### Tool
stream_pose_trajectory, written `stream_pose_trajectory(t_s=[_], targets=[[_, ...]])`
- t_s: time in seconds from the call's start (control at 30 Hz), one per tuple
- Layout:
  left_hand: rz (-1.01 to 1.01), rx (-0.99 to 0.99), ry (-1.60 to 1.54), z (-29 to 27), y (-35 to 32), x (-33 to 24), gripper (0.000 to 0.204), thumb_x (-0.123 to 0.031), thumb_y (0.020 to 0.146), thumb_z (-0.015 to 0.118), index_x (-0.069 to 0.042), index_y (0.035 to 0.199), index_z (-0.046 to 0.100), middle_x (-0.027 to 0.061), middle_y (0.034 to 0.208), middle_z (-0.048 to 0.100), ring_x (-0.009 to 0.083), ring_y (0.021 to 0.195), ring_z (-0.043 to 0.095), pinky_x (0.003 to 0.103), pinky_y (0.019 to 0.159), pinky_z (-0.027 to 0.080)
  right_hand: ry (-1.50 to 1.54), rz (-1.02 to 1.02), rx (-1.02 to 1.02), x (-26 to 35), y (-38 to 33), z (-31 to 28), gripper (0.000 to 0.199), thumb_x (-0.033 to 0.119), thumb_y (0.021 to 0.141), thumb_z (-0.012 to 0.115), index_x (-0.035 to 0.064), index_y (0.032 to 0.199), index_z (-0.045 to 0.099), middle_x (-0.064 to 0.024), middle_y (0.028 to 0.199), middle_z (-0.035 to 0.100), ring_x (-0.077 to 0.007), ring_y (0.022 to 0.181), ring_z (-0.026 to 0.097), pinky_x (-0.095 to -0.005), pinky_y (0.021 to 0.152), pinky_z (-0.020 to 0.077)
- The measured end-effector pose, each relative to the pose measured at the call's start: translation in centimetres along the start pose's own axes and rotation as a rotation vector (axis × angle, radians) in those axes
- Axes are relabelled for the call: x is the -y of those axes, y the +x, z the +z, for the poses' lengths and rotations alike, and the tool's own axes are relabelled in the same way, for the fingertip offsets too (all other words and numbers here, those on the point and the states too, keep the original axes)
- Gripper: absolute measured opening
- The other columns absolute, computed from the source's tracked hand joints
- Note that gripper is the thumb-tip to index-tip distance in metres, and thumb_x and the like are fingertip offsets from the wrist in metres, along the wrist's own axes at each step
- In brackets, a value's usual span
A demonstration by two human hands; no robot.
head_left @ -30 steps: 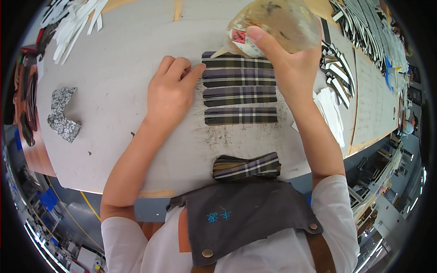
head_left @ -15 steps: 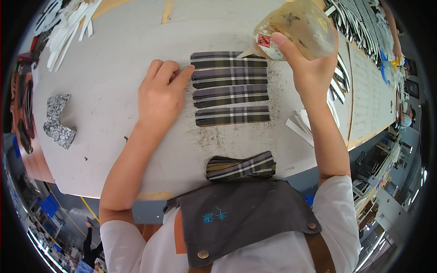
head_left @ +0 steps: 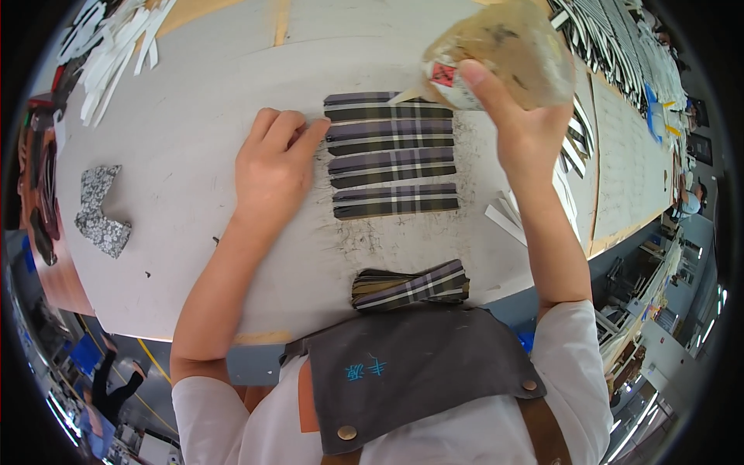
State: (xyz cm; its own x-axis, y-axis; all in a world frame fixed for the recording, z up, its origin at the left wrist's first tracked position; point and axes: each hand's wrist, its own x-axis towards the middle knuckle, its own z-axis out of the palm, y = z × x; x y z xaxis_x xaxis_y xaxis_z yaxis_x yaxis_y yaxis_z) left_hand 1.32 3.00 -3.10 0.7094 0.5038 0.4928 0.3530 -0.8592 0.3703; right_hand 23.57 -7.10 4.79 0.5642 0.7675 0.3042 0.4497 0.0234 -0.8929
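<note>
Several dark plaid fabric strips (head_left: 391, 165) lie in rows, one below another, at the table's middle. My right hand (head_left: 527, 128) grips a cloudy, yellowish squeeze bottle (head_left: 508, 58), tilted with its narrow nozzle (head_left: 404, 95) down at the topmost strip. Whether the nozzle touches the cloth I cannot tell. My left hand (head_left: 279, 163) rests on the table with its fingers curled, and a fingertip presses at the left end of the upper strips. Closer to my body sits a folded bundle of the same plaid strips (head_left: 411, 285).
A grey flowered cloth piece (head_left: 102, 213) lies at the left. White strips (head_left: 128, 54) are heaped at the far left, and more strips (head_left: 608, 62) at the far right. Dark smears mark the pale table (head_left: 194, 101) around the plaid rows. Another person (head_left: 108, 395) is at the lower left.
My right hand and the bottle have moved left, and the nozzle has travelled left along the top strip. My left hand stays in place. The person at the lower left has shifted.
</note>
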Motion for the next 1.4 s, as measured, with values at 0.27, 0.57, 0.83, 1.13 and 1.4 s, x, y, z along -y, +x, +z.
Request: stream_pose_trajectory(t_s=[0.27,0.57,0.83,1.13,1.4], targets=[[0.043,-0.05,0.016,0.4,0.1,0.1,0.031,0.003,0.061,0.065,-0.005,0.09,0.072,0.0027,0.08,0.055,0.0191,0.074,0.053,0.029,0.058,0.048,0.072,-0.231,0.105,-0.1,0.2,5.5,0.066,0.006,0.07,0.085,-0.0031,0.12,0.043,-0.0127,0.106,0.059,-0.0172,0.097,0.06,-0.0302,0.085,0.0504],[0.023,-0.023,0.028,0.2,0.0,-0.1,0.033,0.008,0.064,0.063,-0.006,0.092,0.072,0.0037,0.082,0.056,0.0198,0.074,0.053,0.03,0.059,0.048,-0.125,-0.107,-0.026,-0.7,0.1,-0.5,0.066,0.017,0.07,0.087,-0.005,0.117,0.046,-0.0154,0.104,0.066,-0.0205,0.093,0.067,-0.0303,0.082,0.0547],[0.004,0.01,0.022,0.0,0.0,0.0,0.037,0.013,0.065,0.061,-0.005,0.095,0.072,0.0051,0.083,0.056,0.0209,0.074,0.052,0.032,0.061,0.046,-0.143,-0.044,-0.128,-2.2,-0.4,-4.4,0.067,0.02,0.071,0.087,-0.005,0.118,0.046,-0.0155,0.103,0.066,-0.0195,0.093,0.067,-0.0301,0.082,0.0537],[0.068,-0.026,0.047,0.3,0.4,-0.1,0.034,0.01,0.063,0.064,-0.006,0.092,0.073,0.003,0.081,0.056,0.0185,0.074,0.054,0.03,0.057,0.047,-0.001,0.117,-0.403,-3.1,-0.3,-19.0,0.045,0.021,0.087,0.07,-0.0001,0.124,0.053,-0.0111,0.105,0.066,-0.0176,0.091,0.065,-0.0305,0.078,0.0537],[0.045,-0.041,0.029,-0.2,0.5,0.2,0.04,0.014,0.067,0.058,-0.004,0.101,0.069,0.0059,0.089,0.06,0.0227,0.08,0.055,0.033,0.068,0.049,-1.282,0.468,0.091,-6.5,-6.3,-23.5,0.054,0.028,0.083,0.072,0.013,0.131,0.053,-0.0126,0.087,0.067,-0.0262,0.078,0.064,-0.036,0.071,0.05]])
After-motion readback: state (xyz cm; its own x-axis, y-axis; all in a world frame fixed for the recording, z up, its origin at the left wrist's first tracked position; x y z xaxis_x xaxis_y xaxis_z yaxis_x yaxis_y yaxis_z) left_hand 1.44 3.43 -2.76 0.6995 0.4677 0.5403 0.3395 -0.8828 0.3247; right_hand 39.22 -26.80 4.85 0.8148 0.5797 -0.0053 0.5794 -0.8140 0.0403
